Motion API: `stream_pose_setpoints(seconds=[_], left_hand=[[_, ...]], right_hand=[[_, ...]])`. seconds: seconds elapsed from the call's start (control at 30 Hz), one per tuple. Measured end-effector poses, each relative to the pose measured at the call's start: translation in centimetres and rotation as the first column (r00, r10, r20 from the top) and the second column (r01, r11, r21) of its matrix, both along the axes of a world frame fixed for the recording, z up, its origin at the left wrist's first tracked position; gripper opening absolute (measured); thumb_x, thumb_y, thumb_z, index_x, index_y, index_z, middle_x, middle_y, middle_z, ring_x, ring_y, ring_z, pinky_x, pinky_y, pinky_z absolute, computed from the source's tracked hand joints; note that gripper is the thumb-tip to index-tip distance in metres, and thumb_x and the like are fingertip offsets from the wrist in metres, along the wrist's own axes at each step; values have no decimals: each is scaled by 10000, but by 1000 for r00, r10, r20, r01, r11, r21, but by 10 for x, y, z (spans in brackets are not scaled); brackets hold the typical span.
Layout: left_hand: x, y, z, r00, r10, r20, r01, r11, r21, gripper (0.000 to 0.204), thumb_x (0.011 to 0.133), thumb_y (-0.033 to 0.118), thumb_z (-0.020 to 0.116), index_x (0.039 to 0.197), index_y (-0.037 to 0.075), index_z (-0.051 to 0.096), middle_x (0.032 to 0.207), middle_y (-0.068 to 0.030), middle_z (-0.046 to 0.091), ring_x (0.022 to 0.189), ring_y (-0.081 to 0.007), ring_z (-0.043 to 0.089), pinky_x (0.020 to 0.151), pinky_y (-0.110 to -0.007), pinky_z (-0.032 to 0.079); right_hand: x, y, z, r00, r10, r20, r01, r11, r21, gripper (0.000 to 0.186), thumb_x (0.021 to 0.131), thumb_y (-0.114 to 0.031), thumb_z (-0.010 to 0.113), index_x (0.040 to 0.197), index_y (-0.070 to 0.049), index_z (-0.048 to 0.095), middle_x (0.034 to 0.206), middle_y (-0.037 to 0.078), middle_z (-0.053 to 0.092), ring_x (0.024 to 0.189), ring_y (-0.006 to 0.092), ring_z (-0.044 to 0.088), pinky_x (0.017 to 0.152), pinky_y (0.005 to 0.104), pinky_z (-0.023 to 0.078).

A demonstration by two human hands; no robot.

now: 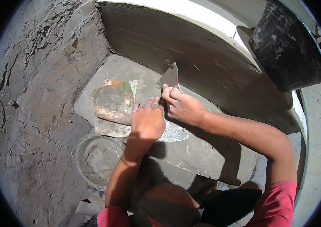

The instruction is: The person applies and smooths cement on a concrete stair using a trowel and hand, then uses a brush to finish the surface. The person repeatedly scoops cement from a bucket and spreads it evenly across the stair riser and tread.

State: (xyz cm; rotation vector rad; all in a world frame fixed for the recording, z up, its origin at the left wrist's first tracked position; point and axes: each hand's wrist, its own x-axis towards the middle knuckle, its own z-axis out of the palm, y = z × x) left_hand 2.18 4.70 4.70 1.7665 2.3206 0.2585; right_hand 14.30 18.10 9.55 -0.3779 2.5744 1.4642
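My right hand [183, 108] pinches a small metal trowel [171, 75], its pointed blade upright near the dark plastered face [202, 53]. My left hand [147, 119] lies palm down with fingers apart over a larger trowel, whose wooden handle [112, 115] and scraped steel blade [173, 135] show either side of it; whether it presses on that trowel I cannot tell. Beneath the handle is a crumpled, stained sheet [109, 94] on the grey slab [217, 159]. A pot of wet grey mix [100, 160] is just below left.
A rough cracked wall or surface [35, 113] fills the left side. A white ledge [213, 19] tops the plastered face, with a black bucket [285, 45] at upper right. A pale strip [315, 125] runs down the right edge. My knee and dark shorts show at the bottom.
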Motion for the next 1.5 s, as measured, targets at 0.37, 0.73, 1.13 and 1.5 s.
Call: stream_pose_setpoints(seconds=[0.37,0.73,1.13,1.5], left_hand=[[6,1,-6,999,41,-30,-39,998,54,547,1009,182,514,1536,122,646,1650,-94,580,1536,-227,533,1307,-555,302],[7,1,9,999,37,-32,-35,998,48,577,930,94,610,1505,87,661,1612,-143,597,1503,-300,556,1273,-551,370],[-22,-15,35,983,-29,183,19,998,57,579,920,95,646,1498,88,661,1585,-166,615,1501,-352,547,1302,-543,334],[-51,-80,57,988,-140,-68,144,987,65,371,842,155,845,1189,67,743,1146,-142,704,1195,-373,659,1149,-526,440]], right_hand=[[97,14,3,949,-215,231,174,967,186,345,997,-274,626,1181,-60,824,1555,214,644,1341,293,533,1032,386,434],[250,31,-10,959,-274,67,265,957,122,393,906,-243,671,1188,-27,839,1527,207,668,1283,285,555,993,330,471],[375,-3,21,875,-435,-212,341,865,-368,463,893,-240,693,1294,-29,787,1523,192,649,1223,315,605,965,439,533],[282,-39,29,458,-801,386,-600,-599,-530,250,1005,-148,798,1187,23,803,1051,70,785,991,155,697,919,351,551]])
